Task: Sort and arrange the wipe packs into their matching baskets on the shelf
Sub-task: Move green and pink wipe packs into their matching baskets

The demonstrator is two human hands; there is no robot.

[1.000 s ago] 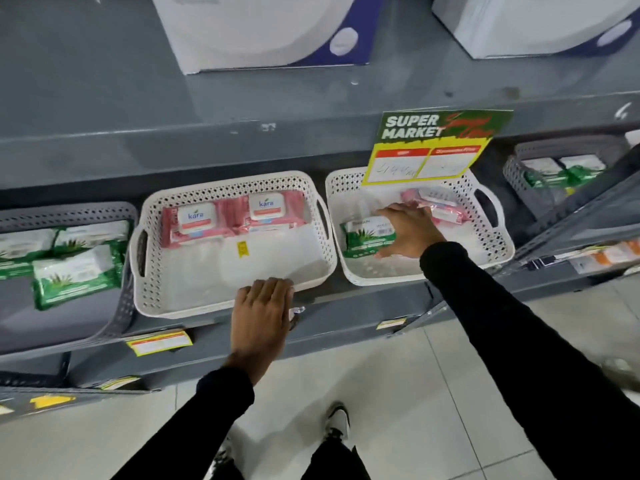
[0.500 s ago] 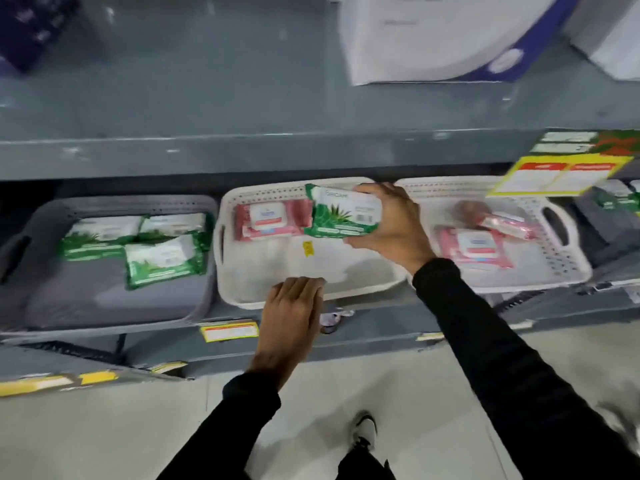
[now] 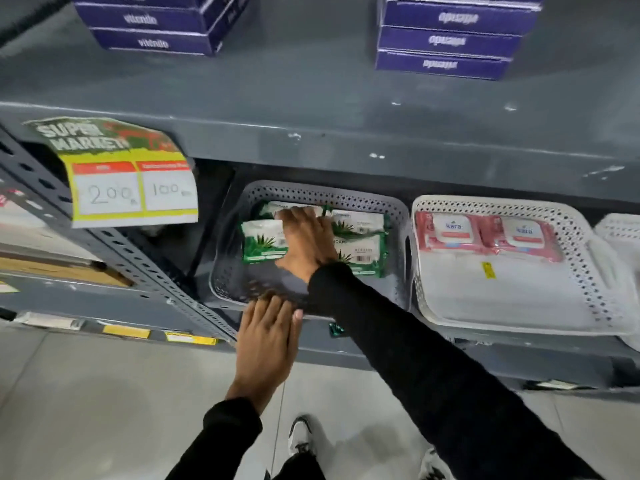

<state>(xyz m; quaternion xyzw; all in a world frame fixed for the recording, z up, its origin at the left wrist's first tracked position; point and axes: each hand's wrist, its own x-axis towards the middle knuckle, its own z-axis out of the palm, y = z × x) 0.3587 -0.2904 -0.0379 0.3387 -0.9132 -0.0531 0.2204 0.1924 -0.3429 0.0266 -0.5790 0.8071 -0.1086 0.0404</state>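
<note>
Green packs (image 3: 265, 241) sit along the grey basket's (image 3: 228, 282) back edge; the right hand (image 3: 306, 242) lies flat on them, gripping nothing clearly. Left hand (image 3: 268, 336) rests open-palmed on its front rim; pink packs (image 3: 453, 232) already fill the white basket's (image 3: 585, 237) back edge, so little seems left.

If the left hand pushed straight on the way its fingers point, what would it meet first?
The left hand rests at the front rim of the grey basket, fingers pointing into the shelf. Going on, it would likely meet the right forearm crossing above the basket floor; depth is unclear.

Right hand (image 3: 304, 242) and green wipe pack (image 3: 264, 241) now inside the grey basket (image 3: 398, 216) (previously over the white one).
</note>
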